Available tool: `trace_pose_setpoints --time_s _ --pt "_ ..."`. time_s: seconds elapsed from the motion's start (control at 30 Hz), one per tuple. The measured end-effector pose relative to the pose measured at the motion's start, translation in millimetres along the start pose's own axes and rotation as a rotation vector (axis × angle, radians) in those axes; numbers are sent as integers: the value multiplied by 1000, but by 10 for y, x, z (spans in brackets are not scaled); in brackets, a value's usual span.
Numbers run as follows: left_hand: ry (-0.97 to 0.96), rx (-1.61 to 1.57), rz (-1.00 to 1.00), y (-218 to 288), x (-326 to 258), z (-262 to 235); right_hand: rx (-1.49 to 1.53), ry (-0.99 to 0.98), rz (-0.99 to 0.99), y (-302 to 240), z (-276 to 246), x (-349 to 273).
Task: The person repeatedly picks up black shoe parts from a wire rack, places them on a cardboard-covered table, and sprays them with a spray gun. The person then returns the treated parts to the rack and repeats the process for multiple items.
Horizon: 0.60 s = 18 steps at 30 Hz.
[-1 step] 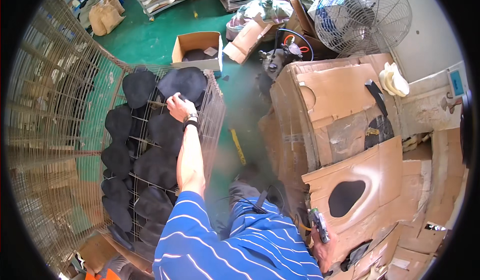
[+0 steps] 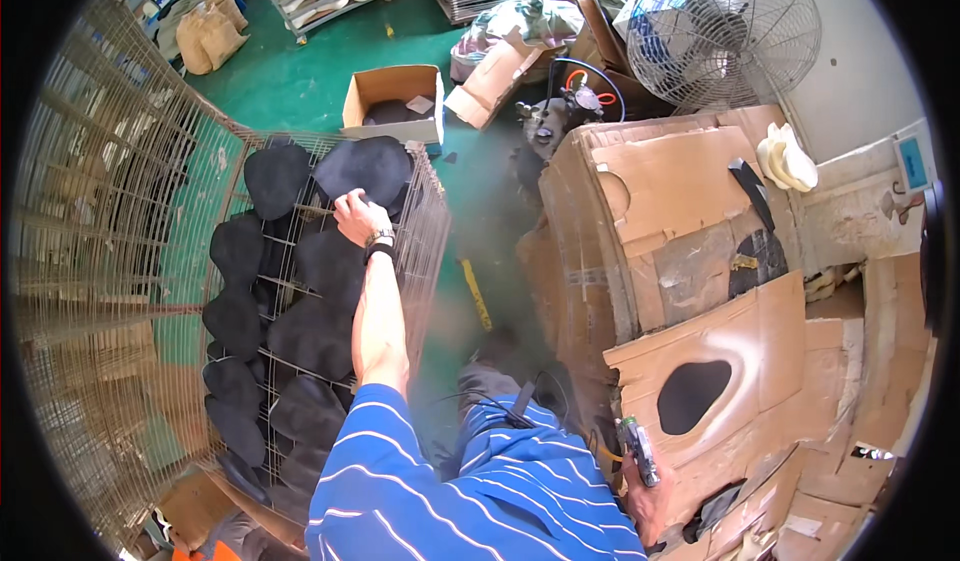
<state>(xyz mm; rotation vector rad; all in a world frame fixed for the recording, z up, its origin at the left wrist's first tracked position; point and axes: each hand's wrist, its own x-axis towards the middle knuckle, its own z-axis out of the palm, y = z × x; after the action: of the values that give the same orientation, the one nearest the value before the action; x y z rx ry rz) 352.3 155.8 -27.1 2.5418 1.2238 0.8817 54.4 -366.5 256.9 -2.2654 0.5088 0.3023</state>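
I had the left hand point(image 2: 358, 218) pinching a pad point(image 2: 363, 164) by its edge on the rack point(image 2: 433, 216); slack fingers might have let it slip. The right hand point(image 2: 646, 499) gripped a gun point(image 2: 642, 453), risking a stray squeeze.

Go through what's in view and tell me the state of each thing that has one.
Left hand: fingers bent, at the edge of a large black piece; grip unclear.
Right hand: closed around a metallic handheld tool.
Wire rack: loaded with black pieces.
Lone black piece: lying on cardboard.
Cardboard box: open, dark material inside.
Fan: caged; whether spinning, cannot tell.
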Motion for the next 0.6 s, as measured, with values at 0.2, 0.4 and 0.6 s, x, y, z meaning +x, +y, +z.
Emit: trace_pose_setpoints --time_s 0.2,0.4,0.6 --pt "-218 247 22 -50 12 -102 8 -6 83 124 -39 -76" --pt "-275 335 -85 -90 74 -136 135 32 88 96 -71 -177" --pt "-28 197 70 298 -203 -193 166 134 135 362 -170 -375"
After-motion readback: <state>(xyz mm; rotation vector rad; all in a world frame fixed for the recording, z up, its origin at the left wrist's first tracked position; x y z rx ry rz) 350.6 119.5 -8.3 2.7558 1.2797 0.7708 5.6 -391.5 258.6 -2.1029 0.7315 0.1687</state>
